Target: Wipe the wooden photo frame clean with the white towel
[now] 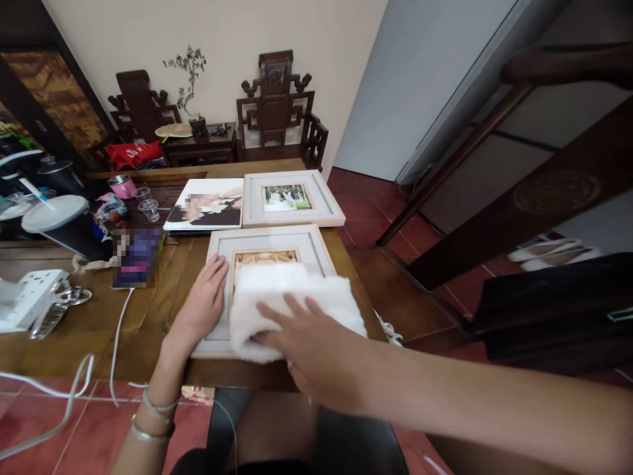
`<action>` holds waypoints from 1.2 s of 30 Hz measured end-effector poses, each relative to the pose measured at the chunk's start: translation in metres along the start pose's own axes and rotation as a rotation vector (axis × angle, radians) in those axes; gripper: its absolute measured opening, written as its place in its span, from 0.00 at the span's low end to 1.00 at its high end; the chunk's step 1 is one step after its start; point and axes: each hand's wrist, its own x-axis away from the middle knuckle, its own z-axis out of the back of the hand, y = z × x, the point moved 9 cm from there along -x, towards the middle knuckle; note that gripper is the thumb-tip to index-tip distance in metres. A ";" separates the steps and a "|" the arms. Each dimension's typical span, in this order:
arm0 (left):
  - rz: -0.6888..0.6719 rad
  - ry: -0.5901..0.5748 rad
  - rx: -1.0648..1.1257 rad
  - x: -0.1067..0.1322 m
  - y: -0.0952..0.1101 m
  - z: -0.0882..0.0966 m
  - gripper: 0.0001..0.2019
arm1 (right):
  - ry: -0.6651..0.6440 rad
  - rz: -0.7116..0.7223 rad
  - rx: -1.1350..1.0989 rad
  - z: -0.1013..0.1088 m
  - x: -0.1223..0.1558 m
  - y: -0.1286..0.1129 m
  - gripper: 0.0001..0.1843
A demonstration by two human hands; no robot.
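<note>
A light wooden picture frame [324, 247] lies flat at the table's near edge, with a photo [267, 256] in its middle. My left hand [210, 290] rests on the frame's left side, fingers stretched out flat. A folded, fluffy white towel [316, 290] covers the lower right of the frame. Over the towel, my right hand [316, 346] presses down with fingers apart and grips its near fold. Part of the photo and the frame's lower right corner are hidden beneath the towel.
Beyond lie a second framed photo [287, 198] and a photo album [205, 204]. On the wooden table's left are a phone [141, 257] on a white cable, a lidded black cup [74, 227], a power strip [37, 297] and a clear hair claw [57, 307]. A dark wooden chair [465, 191] stands right.
</note>
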 end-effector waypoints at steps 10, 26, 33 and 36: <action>-0.018 0.015 0.015 0.000 0.000 0.001 0.23 | 0.308 0.014 0.375 0.038 -0.086 0.065 0.35; 0.078 0.026 0.192 0.001 0.010 0.013 0.28 | 0.203 0.162 0.238 0.033 -0.047 0.003 0.31; 0.066 0.036 0.258 0.002 0.014 0.018 0.31 | 0.427 0.123 0.475 0.051 -0.110 0.010 0.23; 0.058 0.042 0.253 0.002 0.012 0.018 0.30 | 0.394 0.205 0.488 0.036 -0.097 -0.009 0.21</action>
